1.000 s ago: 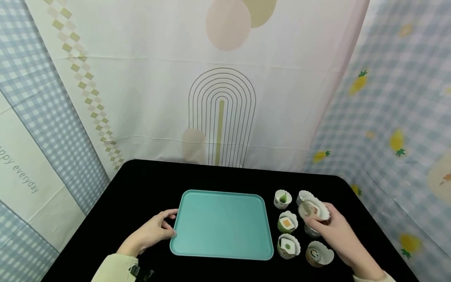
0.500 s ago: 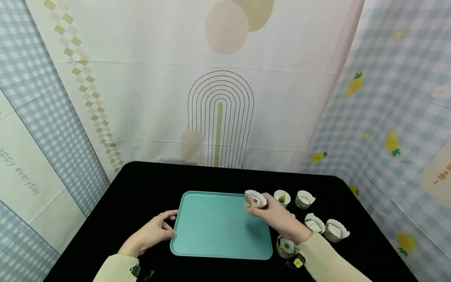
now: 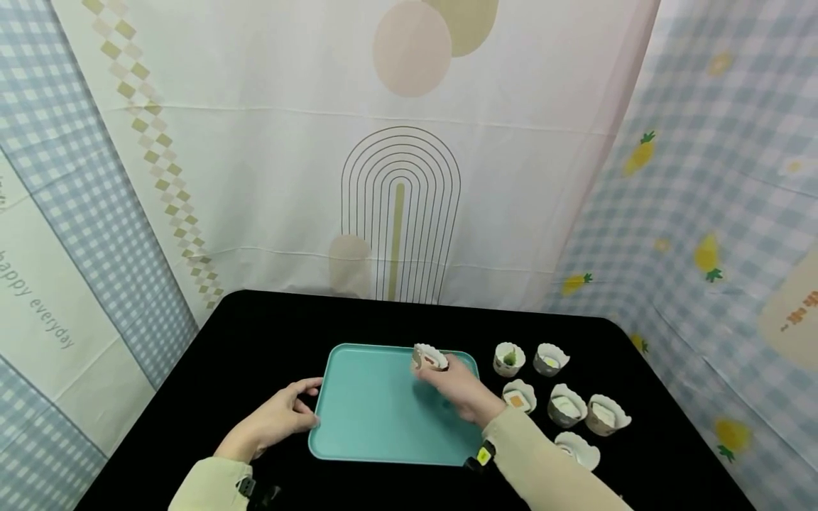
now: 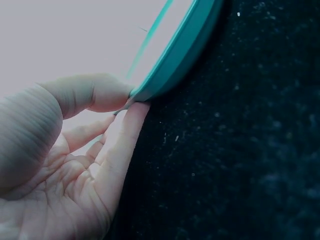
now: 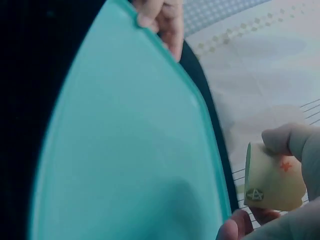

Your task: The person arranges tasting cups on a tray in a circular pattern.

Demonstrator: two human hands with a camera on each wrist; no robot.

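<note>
Since the earlier frame, the held cup (image 5: 272, 178) has moved toward nine o'clock; it is now above the tray (image 3: 377, 411), off-centre toward one o'clock, mouth up, axis seemingly upright; the right hand (image 3: 465, 389) grips it between thumb and fingers; the left hand (image 3: 275, 420), loosely spread, touches the tray's nine-o'clock edge; little seems done: none rests there yet; six or more other cups (image 3: 567, 419) stand at three o'clock.

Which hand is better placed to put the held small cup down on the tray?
Right, I think: the right hand holds the small cup over the tray. The left hand touches the tray's left rim and holds no cup.
</note>
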